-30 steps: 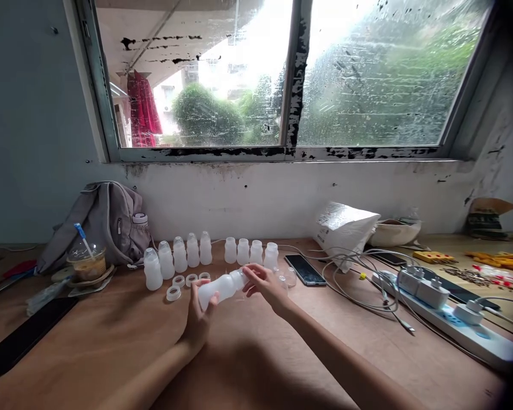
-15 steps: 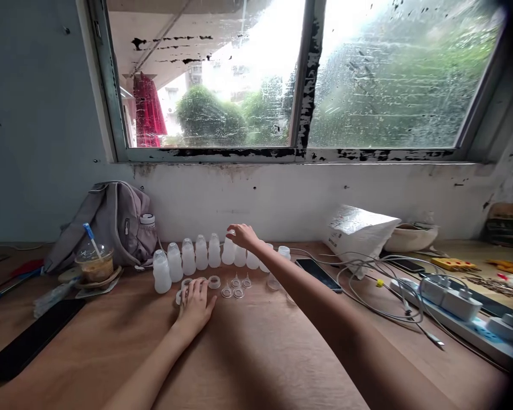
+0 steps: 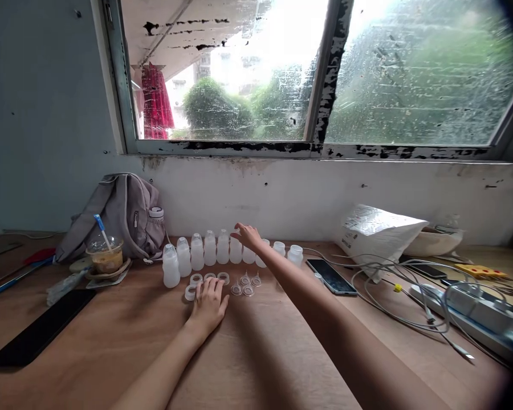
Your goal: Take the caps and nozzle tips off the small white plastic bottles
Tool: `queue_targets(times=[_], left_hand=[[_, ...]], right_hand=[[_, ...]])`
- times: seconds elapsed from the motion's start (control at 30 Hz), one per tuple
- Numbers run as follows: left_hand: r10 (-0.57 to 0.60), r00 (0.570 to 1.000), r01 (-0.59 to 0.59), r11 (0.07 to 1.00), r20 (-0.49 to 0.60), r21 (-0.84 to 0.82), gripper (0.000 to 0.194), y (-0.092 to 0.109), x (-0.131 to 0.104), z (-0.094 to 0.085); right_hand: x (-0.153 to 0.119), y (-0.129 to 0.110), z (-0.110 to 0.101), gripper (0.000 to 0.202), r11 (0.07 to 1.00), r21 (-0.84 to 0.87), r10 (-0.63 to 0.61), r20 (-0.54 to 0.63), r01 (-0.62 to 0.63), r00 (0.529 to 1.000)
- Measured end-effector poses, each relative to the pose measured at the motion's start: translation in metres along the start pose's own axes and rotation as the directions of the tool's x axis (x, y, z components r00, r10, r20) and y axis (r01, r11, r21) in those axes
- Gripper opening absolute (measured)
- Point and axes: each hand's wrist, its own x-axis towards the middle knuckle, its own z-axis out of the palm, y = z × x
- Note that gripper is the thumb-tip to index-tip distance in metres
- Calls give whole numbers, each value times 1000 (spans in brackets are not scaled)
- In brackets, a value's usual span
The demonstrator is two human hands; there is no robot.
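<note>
Several frosted white bottles [image 3: 171, 266] stand in a row on the wooden table [image 3: 89, 353]; those on the left have clear caps, while the right end one [image 3: 295, 255] is uncapped. My right hand [image 3: 247, 236] reaches over the row at the top of a bottle [image 3: 235, 251]; its fingers are bent, and whether they grip it is too small to tell. My left hand [image 3: 209, 304] lies palm down with fingers spread, over or beside several white rings [image 3: 190, 292]. Clear thin-stemmed discs [image 3: 248, 291] lie right of it.
At left are a grey backpack [image 3: 123, 216], an iced drink cup [image 3: 106, 256] and a black slab [image 3: 43, 329]. At right lie a phone [image 3: 331, 276], tangled cables [image 3: 380, 302], a white bag [image 3: 378, 236] and a power strip [image 3: 479, 324]. A wall rises behind the bottles.
The view has shifted, so the table items appear a little further right. My left hand sits slightly further right of the leftmost rings, uncovering more of them. My right hand stays over the bottles.
</note>
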Motion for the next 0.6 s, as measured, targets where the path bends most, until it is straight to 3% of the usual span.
queue_targets(times=[0.17, 0.3, 0.47, 0.6], left_hand=[[-57, 998, 57, 998, 11, 21, 37, -9, 3, 7], [-69, 996, 68, 997, 57, 26, 41, -12, 4, 9], [9, 999, -9, 1000, 38, 8, 26, -8, 3, 5], [92, 996, -92, 995, -4, -50, 15, 0, 3, -2]], right_hand=[[-19, -9, -14, 35, 1000, 21, -5, -141, 8, 990], [-71, -14, -16, 27, 990, 81, -92, -228, 114, 969], [-149, -7, 9, 20, 999, 36, -8, -58, 10, 998], [-171, -3, 23, 20, 996, 88, 24, 42, -28, 999]])
